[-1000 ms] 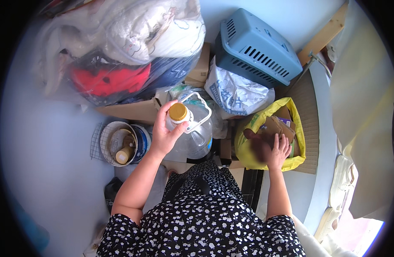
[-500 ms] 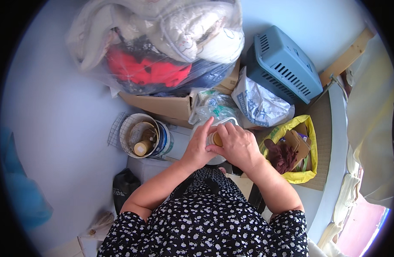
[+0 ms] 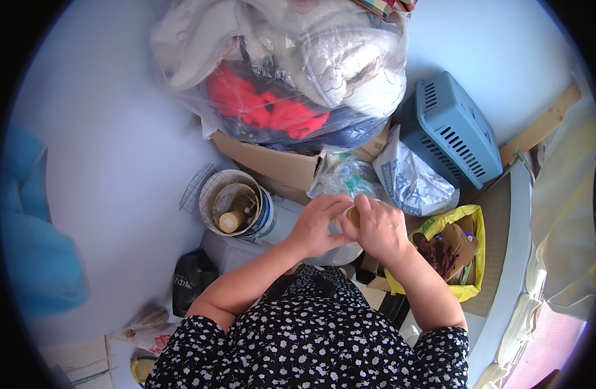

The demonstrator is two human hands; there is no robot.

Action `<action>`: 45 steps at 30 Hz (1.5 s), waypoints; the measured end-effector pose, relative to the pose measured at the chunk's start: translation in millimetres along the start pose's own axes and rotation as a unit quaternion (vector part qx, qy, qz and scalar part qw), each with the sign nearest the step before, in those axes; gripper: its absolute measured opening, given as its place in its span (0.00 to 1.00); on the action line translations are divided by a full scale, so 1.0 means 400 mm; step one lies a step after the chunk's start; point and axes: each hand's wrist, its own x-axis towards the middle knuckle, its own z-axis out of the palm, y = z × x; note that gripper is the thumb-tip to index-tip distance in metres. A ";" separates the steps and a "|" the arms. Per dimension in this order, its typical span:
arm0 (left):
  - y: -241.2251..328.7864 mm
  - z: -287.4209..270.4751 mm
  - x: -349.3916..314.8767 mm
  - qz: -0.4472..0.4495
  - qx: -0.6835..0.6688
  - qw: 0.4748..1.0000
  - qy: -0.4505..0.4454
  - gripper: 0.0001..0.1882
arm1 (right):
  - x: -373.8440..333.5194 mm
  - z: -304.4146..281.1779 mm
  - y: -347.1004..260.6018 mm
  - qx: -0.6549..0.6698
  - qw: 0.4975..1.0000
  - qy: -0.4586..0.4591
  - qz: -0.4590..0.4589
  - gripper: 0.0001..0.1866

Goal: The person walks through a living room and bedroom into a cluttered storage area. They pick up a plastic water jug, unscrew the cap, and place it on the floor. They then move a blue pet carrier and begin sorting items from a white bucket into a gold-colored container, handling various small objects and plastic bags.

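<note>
In front of my chest, both hands close around a small jar with a golden-tan lid [image 3: 354,217]; most of its body is hidden by fingers. My left hand [image 3: 316,227] wraps it from the left, thumb toward the right hand. From above and the right, my right hand [image 3: 382,228] grips at the lid, fingers bent over it. Beneath the hands, clear plastic bags [image 3: 347,174] lie crumpled. To the left stands a bucket [image 3: 267,217] holding round things, among them another jar with a pale gold lid [image 3: 230,222].
A yellow bag [image 3: 477,259] of cardboard and dark red cloth stands at the right. Behind it are a white plastic bag [image 3: 411,178] and a blue-grey pet carrier [image 3: 463,129]. A cardboard box [image 3: 265,159] under a big clear bag of bedding [image 3: 356,58] fills the back. A black bag [image 3: 193,279] lies left.
The view has swung left, so the surroundings sit farther right and lower. Both hands remain on the jar; the left fingers, stretched up before, now curl over toward it.
</note>
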 end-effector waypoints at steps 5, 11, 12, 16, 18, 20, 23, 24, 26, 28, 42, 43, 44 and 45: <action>0.004 -0.025 0.002 -0.004 -0.033 0.996 -0.079 0.32 | -0.010 -0.090 0.024 0.019 0.977 -0.110 -0.183 0.15; -0.043 -0.013 -0.053 0.005 -0.045 0.995 -0.093 0.31 | 0.001 -0.202 0.035 0.006 0.969 -0.072 -0.236 0.23; -0.048 -0.016 -0.064 0.008 -0.057 0.994 -0.095 0.31 | -0.003 -0.212 0.042 0.015 0.976 -0.060 -0.209 0.23; -0.050 -0.043 -0.109 -0.016 -0.053 0.994 -0.095 0.31 | -0.065 -0.183 0.071 0.182 0.982 -0.050 -0.032 0.19; -0.053 -0.046 -0.124 -0.031 -0.051 0.995 -0.075 0.32 | -0.122 -0.125 0.104 0.383 0.920 -0.046 0.066 0.20; -0.057 -0.048 -0.128 -0.031 -0.047 0.998 -0.036 0.33 | -0.183 -0.048 0.149 0.616 0.759 -0.051 0.206 0.20; -0.101 -0.059 -0.132 -0.113 -0.255 0.953 0.118 0.31 | -0.262 0.060 0.180 0.833 0.454 -0.050 0.312 0.16; -0.120 -0.067 -0.139 -0.159 -0.344 0.910 0.168 0.29 | -0.284 0.091 0.178 0.841 0.421 -0.062 0.335 0.13; -0.173 -0.103 -0.142 -0.240 -0.418 0.847 0.224 0.23 | -0.340 0.161 0.185 0.821 0.416 -0.083 0.382 0.11; -0.200 -0.138 -0.147 -0.277 -0.438 0.808 0.282 0.18 | -0.365 0.197 0.171 0.755 0.470 -0.095 0.447 0.09; -0.353 0.155 -0.372 -0.447 -0.371 0.773 0.254 0.23 | -0.473 0.256 0.184 0.704 0.443 0.018 0.556 0.04; -0.377 0.187 -0.382 -0.470 -0.373 0.760 0.252 0.23 | -0.471 0.252 0.173 0.698 0.446 0.017 0.560 0.03; -0.415 0.222 -0.400 -0.492 -0.375 0.745 0.250 0.23 | -0.468 0.248 0.165 0.693 0.449 0.015 0.564 0.03; -0.458 0.255 -0.422 -0.513 -0.356 0.746 0.229 0.32 | -0.466 0.243 0.158 0.691 0.449 0.017 0.567 0.03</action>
